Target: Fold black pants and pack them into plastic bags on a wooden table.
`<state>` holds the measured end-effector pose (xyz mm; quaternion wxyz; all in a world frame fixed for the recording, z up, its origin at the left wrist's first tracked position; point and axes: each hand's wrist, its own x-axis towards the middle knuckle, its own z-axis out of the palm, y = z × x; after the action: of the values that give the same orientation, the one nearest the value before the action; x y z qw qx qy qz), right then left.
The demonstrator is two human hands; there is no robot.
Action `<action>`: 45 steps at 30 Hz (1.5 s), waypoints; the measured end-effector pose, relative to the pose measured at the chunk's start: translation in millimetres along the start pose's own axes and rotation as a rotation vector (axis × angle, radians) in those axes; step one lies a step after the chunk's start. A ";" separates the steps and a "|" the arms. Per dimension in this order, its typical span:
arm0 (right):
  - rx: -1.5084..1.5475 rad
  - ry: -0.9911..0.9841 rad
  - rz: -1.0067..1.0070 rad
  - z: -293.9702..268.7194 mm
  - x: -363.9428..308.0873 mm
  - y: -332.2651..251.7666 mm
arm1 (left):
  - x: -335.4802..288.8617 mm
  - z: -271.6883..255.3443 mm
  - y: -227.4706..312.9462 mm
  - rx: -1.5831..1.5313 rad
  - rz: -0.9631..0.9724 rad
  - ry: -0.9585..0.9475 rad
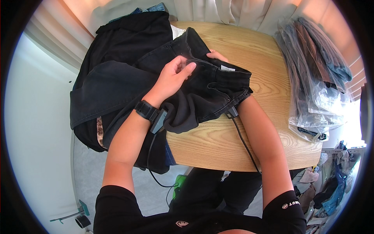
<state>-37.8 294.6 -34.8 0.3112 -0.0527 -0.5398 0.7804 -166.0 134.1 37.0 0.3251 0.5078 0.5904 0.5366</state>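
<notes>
A pair of black jeans lies across the table, its waistband toward the right and a white label inside the waist. My left hand is over the upper part of the jeans, fingers curled toward the thumb; whatever may be between them is too small to make out. My right forearm runs under the waist of the jeans. Past the waistband's far edge, part of my right hand shows, holding up the fabric; its other fingers are hidden. Each wrist carries a small grey device with a cable; the left also has a black strap.
Beneath the jeans, a heap of dark clothes covers the left side of the wooden table and hangs over its edge. Clear plastic bags of folded trousers lie at the right. More garments pile up low at the right. Curtains hang behind.
</notes>
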 end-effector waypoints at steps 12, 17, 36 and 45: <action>-0.106 -0.034 0.018 -8.4 8.4 7.2 | -0.2 -2.4 -4.5 -0.004 -0.013 -0.016; 0.002 0.014 0.034 -4.8 5.8 5.8 | 0.6 -2.8 -6.2 -0.014 -0.004 -0.032; -0.089 0.022 -0.224 13.7 -9.1 -5.0 | -0.4 1.3 1.1 0.015 -0.018 0.029; -0.722 -0.010 -0.609 21.1 -9.5 -13.2 | 0.3 2.3 1.2 0.114 -0.045 0.037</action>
<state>-33.3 275.2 -17.0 0.4853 0.0069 -0.7690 0.4161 -163.6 135.0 37.8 0.2968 0.5021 0.6372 0.5038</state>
